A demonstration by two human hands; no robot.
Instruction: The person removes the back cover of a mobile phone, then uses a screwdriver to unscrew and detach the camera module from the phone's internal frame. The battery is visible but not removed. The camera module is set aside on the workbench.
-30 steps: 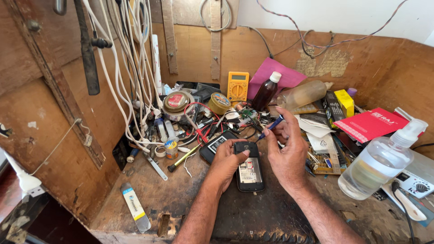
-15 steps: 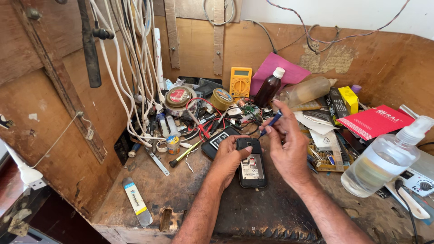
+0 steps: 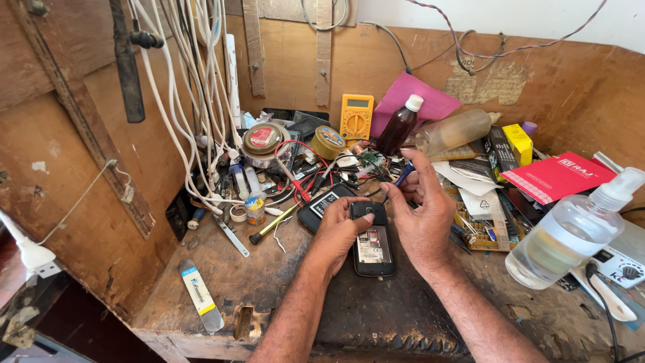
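Cluttered wooden tabletop: opened black phone lies dead centre, back up. Left hand clamps its 9 o'clock edge; right hand pinches a blue-handled tool at 1 o'clock. Probing the innards looks underway; steadiness needed.

Two bare forearms came up from the bottom edge of the frame, centre and centre-right. No sleeves, no gloves, no watch or wristband visible. Left hand sat lower-centre: bare, no rings seen, knuckles and back of hand facing the cam. Right hand just right of centre: also bare, no rings or tape, nails short as far as could be told. Forearms looked lean, w/ some hair showing. Elbows and upper arms were cut off by the frame edge.
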